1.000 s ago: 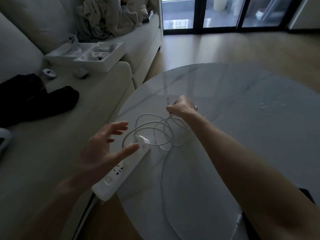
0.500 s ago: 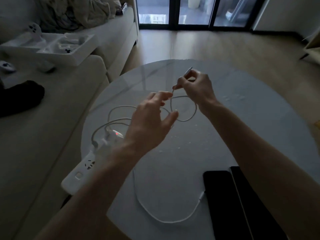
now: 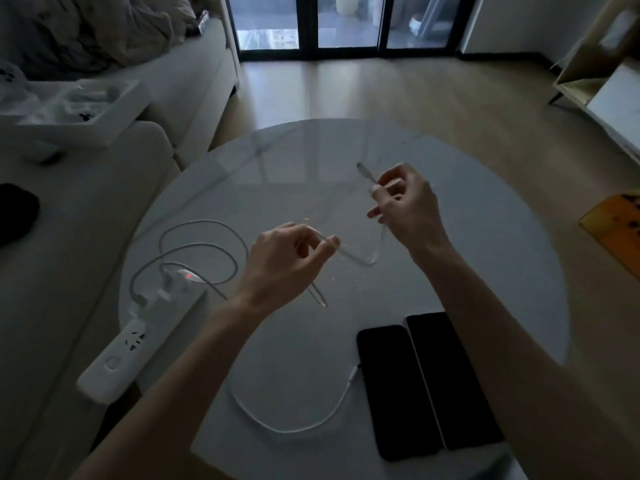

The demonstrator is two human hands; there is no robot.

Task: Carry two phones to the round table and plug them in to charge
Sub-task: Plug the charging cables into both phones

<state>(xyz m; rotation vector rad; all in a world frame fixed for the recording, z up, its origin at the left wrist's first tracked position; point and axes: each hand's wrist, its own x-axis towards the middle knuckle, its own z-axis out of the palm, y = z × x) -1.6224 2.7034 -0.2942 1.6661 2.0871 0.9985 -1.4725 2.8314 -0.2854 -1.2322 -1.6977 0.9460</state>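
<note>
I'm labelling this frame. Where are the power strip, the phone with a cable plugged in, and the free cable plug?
power strip (image 3: 136, 336), head view, white top face.
plugged-in phone (image 3: 394, 389), head view, middle of dark screen.
free cable plug (image 3: 364, 170), head view, tip above right hand (image 3: 408, 209).

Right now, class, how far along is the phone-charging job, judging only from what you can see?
Done: both black phones lie on the round grey table, and the left phone has a white cable at its top edge. In hand: the left hand and right hand hold a second white cable. Left: plugging in the right phone.
</note>
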